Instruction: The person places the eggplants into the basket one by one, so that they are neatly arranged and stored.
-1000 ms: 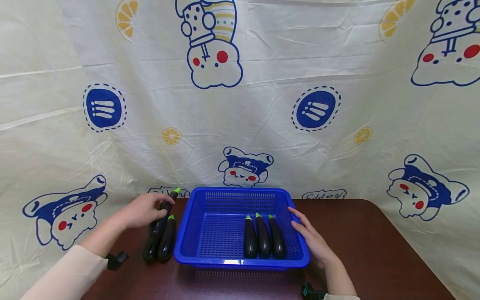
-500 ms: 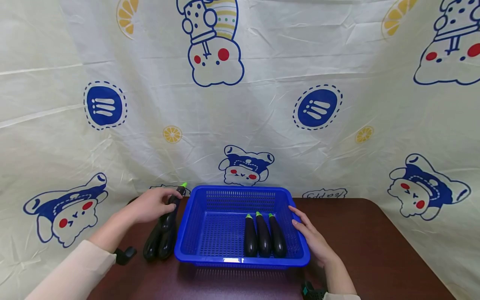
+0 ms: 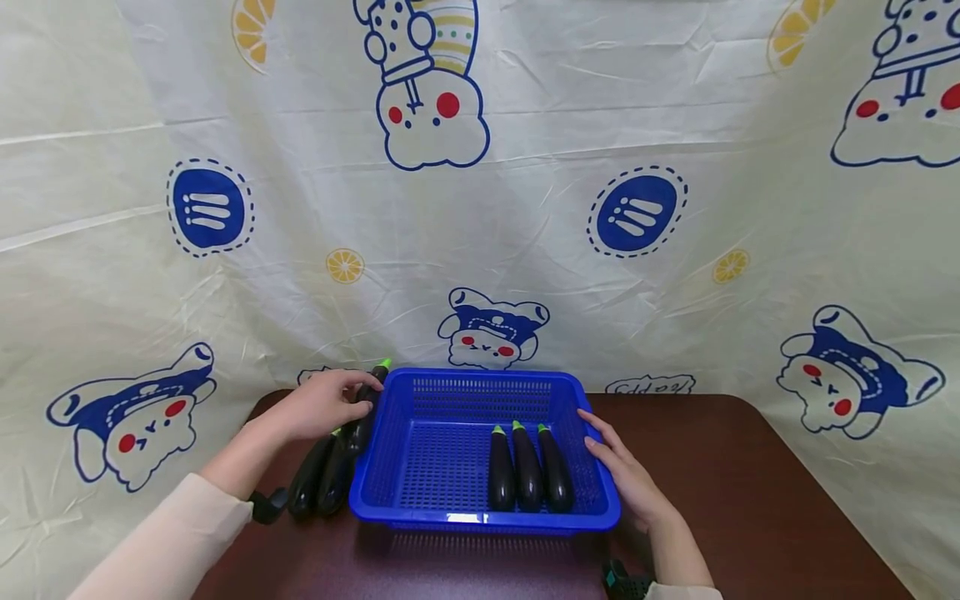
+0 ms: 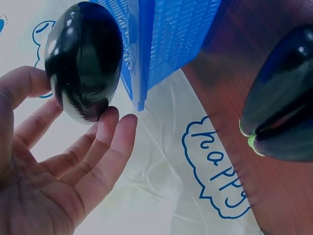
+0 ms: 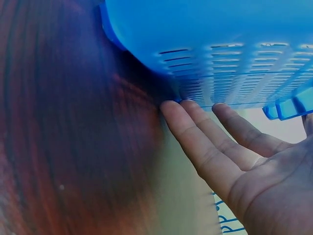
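Note:
My left hand [image 3: 326,406] grips a dark, glossy eggplant [image 3: 363,425] near its green stem end, between thumb and fingers. This eggplant slants beside the left rim of a blue plastic basket [image 3: 487,522], its stem pointing up and away. In the left wrist view the rounded end of the held eggplant [image 4: 85,61] faces the camera. Two more eggplants [image 3: 306,487] lie side by side on the table, left of the basket. Inside the basket, three eggplants [image 3: 527,475] lie in a row on the right. My right hand [image 3: 626,475] touches the basket's right side with extended fingers.
The brown tabletop [image 3: 720,492] runs out to both sides of the basket. Behind it hangs a pale printed cloth [image 3: 525,217], close to the table's far edge. A dark wrist device [image 3: 626,581] shows below my right hand.
My left hand has moved right with the eggplant, from over the two lying ones to the basket's left rim. My right hand and the basket have stayed in place.

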Demonstrator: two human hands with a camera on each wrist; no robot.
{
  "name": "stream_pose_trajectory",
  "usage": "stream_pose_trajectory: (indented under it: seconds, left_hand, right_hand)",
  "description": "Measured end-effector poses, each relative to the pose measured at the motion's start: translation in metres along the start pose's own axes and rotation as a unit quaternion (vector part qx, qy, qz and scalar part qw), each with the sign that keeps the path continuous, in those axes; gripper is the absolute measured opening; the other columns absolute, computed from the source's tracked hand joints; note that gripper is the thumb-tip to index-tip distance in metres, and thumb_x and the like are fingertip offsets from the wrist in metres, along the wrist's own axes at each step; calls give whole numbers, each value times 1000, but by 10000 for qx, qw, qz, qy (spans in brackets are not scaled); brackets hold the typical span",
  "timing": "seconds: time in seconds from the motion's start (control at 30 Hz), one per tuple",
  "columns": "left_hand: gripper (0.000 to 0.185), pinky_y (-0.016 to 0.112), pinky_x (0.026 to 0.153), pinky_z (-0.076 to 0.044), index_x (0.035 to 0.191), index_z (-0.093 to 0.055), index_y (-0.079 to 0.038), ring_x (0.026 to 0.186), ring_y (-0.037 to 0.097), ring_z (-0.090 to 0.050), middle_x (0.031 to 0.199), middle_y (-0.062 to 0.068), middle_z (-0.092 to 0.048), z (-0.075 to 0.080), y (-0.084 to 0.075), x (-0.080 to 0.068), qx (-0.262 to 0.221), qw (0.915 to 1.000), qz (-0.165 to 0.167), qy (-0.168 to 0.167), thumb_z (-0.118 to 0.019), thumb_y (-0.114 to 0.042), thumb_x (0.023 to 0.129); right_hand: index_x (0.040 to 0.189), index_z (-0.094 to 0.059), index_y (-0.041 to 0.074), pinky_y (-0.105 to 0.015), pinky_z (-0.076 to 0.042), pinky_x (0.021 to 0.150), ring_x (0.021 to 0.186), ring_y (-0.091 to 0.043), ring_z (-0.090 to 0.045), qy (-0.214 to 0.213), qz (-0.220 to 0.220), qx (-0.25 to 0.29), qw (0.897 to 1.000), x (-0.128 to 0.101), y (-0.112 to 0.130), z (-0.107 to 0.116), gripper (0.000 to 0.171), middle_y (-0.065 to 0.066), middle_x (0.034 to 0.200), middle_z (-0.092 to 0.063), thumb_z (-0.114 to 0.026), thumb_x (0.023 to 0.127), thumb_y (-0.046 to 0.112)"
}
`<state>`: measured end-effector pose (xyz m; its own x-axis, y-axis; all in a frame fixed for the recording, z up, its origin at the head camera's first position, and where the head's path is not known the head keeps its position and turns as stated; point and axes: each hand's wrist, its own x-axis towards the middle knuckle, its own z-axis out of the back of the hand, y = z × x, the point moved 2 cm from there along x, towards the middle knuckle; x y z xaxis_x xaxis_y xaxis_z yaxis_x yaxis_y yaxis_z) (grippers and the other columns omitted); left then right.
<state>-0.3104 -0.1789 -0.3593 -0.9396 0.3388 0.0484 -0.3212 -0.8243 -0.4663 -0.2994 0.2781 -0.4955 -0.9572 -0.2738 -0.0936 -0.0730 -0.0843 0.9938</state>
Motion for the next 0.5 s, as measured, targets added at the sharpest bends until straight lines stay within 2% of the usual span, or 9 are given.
stream_pose_trajectory:
  seconds: [0.13,0.3,0.5]
  left_hand:
    - [31,41,81,-49,128,-71,-16,90,20,-59,102,4,-66,-4,-1,3,-21,10000,-34,-73,-67,-22,98]
    - [30,37,75,-46,126,-72,-15,79,16,-55,93,3,-64,-8,-4,6,-44,9998,-167,-122,-68,-21,97]
    - [31,34,67,-47,127,-71,-15,67,13,-57,89,3,-62,-13,-8,9,-197,9998,-78,-70,-68,-22,97]
  right_hand:
    - [163,-22,38,-59,-56,93,141,-52,-45,70,11,-4,10000,-1,1,0,57,-17,170,-20,-42,110,45]
    - [163,-23,39,-60,-56,93,142,-54,-42,50,16,0,10000,-1,1,0,56,-16,170,-19,-43,110,45]
    - [163,-23,38,-60,-56,93,142,-54,-44,28,25,16,10000,0,1,0,56,-17,170,-20,-42,110,45]
